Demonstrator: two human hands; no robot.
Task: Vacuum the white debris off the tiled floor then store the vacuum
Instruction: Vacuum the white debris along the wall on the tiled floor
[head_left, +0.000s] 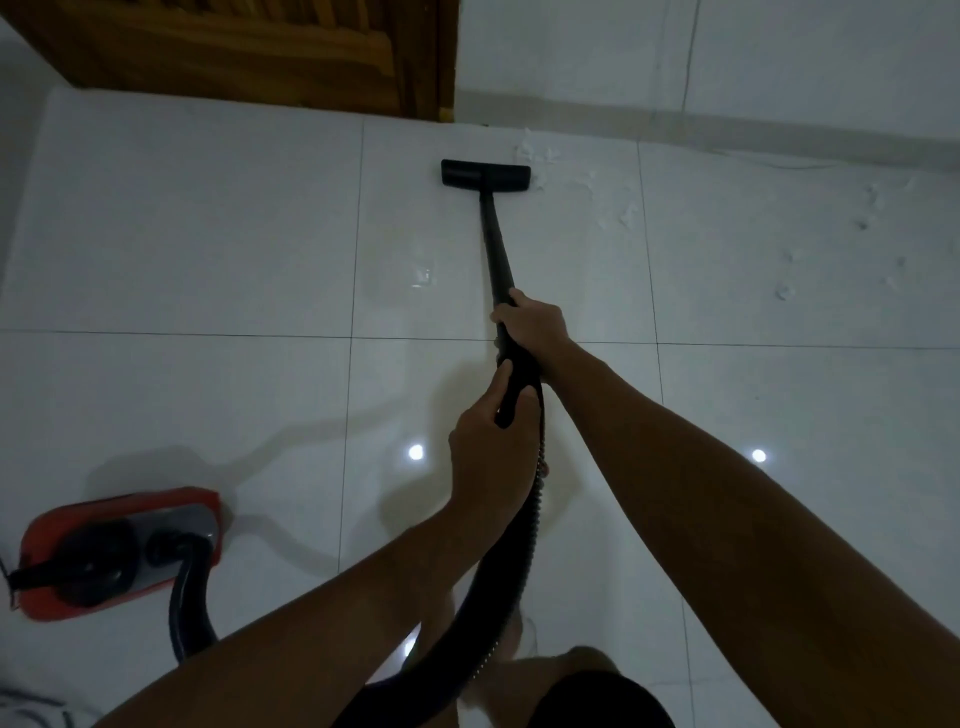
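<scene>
A black vacuum wand (494, 244) runs forward over the white tiled floor (208, 234) to a flat black floor nozzle (485, 174) near the far wall. My right hand (532, 322) grips the wand's upper end. Just below it, my left hand (491, 441) holds the curved handle where the black ribbed hose (511, 561) begins. White debris (535, 150) lies right of the nozzle by the wall, and more bits (626, 215) and scattered bits (784, 291) lie further right. The red and black vacuum body (119, 551) sits on the floor at lower left.
A wooden door (249, 52) stands at the far left of the white wall (675, 52), with a skirting board (727, 124) along its base. A thin cable (688, 52) hangs down the wall. My bare legs and feet (519, 675) are at the bottom centre.
</scene>
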